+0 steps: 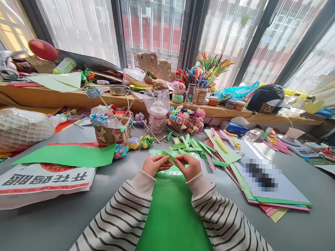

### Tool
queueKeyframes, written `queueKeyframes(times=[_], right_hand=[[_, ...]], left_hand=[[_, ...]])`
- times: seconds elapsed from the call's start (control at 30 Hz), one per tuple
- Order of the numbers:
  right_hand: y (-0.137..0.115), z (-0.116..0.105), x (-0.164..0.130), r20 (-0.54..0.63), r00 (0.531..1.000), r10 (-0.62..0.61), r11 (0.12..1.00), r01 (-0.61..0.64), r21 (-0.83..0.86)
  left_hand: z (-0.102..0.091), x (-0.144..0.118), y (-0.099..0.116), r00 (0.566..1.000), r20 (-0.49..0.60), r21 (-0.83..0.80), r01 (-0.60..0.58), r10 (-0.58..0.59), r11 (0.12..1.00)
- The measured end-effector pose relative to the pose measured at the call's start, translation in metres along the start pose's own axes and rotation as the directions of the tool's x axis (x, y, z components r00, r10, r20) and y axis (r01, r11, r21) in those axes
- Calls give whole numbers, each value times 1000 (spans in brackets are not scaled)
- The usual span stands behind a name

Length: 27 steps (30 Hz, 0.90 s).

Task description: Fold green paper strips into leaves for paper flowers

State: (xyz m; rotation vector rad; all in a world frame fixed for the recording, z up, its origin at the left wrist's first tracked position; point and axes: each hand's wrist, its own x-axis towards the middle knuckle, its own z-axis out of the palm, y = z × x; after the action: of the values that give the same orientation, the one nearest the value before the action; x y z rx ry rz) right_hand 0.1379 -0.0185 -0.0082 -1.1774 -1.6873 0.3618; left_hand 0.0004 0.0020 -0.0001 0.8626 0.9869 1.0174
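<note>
Grey table (69, 217): both hands' fingers (166, 163) pinch green strip (173, 159) lying left-right.

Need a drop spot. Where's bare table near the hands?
Bare grey table left of the striped left sleeve, below the printed bag; also the near-right corner, below the paper stack. Crowded beyond both hands: green paper strips, basket, cup.

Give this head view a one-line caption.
Two hands, left hand and right hand, pinch a green paper strip over a cluttered table.
</note>
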Motion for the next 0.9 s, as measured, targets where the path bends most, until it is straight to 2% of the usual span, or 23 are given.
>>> queueKeyframes(times=[0.1,0.2,0.3,0.4,0.5,0.57,0.63,0.73,0.9], right_hand=[[1,-1,-1,-19,978,-207,963,201,-177],[1,-2,-1,7,937,-348,898,336,-284],[0,-2,0,29,904,-427,863,417,-286],[-1,-3,0,34,904,-426,871,420,-254],[-2,-4,1,14,951,-308,937,306,-172],[-3,-5,2,16,989,-146,987,147,-66],[-2,-6,3,58,998,40,998,-43,44],[1,-6,6,154,962,227,957,-249,148],[4,-6,8,342,883,321,819,-440,368]], left_hand=[[0,0,0,1000,-2,-23,12,-12,1000],[0,0,0,1000,-23,-38,-3,3,999],[0,0,0,999,-37,-47,-26,25,999],[-1,0,-1,998,-25,-63,-54,53,997],[-1,0,-2,995,-14,-65,-102,101,993],[0,-1,-1,990,-6,-39,-143,143,989],[1,-3,-1,982,4,-3,-187,187,982],[2,-4,0,973,8,48,-232,232,972],[2,-5,0,968,14,112,-251,251,962]])
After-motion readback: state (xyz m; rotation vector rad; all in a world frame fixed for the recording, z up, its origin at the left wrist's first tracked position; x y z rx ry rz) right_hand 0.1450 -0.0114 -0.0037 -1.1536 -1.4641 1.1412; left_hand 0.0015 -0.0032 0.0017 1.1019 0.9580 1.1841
